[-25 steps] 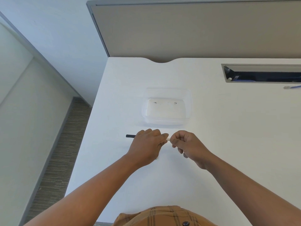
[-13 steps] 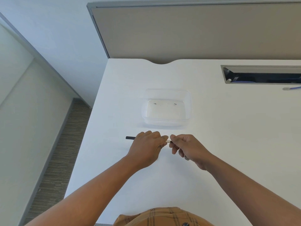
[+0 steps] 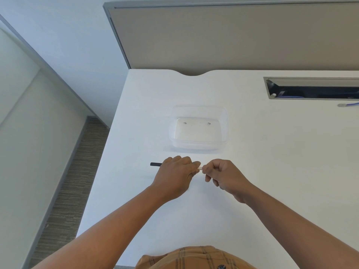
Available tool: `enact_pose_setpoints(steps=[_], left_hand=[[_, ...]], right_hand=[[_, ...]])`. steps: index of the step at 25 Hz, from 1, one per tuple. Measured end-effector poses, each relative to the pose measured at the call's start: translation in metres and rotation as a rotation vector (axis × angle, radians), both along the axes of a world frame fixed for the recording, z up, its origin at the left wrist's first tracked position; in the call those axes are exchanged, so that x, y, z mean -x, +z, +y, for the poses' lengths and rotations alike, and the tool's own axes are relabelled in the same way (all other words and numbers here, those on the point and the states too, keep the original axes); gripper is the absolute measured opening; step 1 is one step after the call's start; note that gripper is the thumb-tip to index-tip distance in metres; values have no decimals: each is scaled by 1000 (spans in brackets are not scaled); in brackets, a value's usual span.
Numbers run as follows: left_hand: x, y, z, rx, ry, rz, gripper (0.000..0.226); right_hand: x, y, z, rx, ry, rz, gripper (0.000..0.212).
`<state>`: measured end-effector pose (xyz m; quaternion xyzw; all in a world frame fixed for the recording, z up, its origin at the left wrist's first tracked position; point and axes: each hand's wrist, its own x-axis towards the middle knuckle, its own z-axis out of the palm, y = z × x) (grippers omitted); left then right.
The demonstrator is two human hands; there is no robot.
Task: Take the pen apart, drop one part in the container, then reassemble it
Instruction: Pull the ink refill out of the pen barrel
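Note:
A pen [image 3: 155, 164] lies level just above the white desk, its black end sticking out to the left. My left hand [image 3: 175, 174] is closed around its middle. A short white stretch of the pen [image 3: 200, 168] shows between my two hands. My right hand [image 3: 223, 174] pinches the pen's right end, which is hidden in the fingers. A clear plastic container [image 3: 199, 145] stands on the desk just beyond my hands, with only small dark specks on its bottom.
The desk's left edge [image 3: 108, 152] drops off to a carpeted floor. A grey partition rises behind the desk. A cable slot [image 3: 310, 90] is cut into the desk at the back right, with a blue cable end [image 3: 347, 104] lying near it.
Both hands stay on the pen in almost the same spot. The right hand's fingers have shifted slightly on the pen's right end.

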<state>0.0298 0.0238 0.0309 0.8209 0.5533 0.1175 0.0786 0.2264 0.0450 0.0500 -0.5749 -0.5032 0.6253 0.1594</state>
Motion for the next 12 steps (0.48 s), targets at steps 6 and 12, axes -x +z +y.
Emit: enact_pose_setpoints(steps=[6,12], left_hand=[[0,0,-2,14,0,27,31],[-1,0,-4,8,-3,20,38]], right_hand=[[0,1,1,95,11,0,46],[-1,0,0,9,46,-7,28]])
